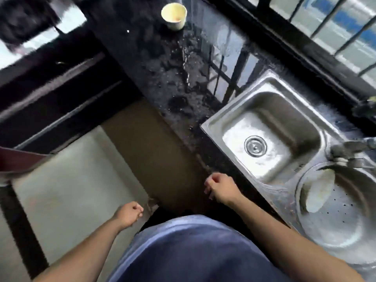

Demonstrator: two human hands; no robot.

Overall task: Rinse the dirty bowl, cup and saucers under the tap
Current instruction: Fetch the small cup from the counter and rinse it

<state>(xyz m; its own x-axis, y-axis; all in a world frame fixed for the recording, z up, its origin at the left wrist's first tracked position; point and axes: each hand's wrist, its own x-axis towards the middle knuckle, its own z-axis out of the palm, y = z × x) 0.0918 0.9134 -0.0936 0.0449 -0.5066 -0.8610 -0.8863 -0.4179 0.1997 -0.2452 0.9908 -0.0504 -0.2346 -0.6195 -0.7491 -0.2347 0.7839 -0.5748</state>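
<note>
A pale yellow cup stands upright on the far end of the wet black counter, with a brownish stain inside. A white saucer leans on edge inside the round steel basin at the right. The square steel sink beside it holds nothing but its drain. The tap sits between the two basins. My right hand hovers loosely curled at the counter's front edge, holding nothing. My left hand hangs curled over the floor, holding nothing. No bowl is in view.
A barred window runs behind the counter. Water is spread over the counter between the cup and the sink. Pale floor tiles lie to the left. My blue shirt fills the bottom middle.
</note>
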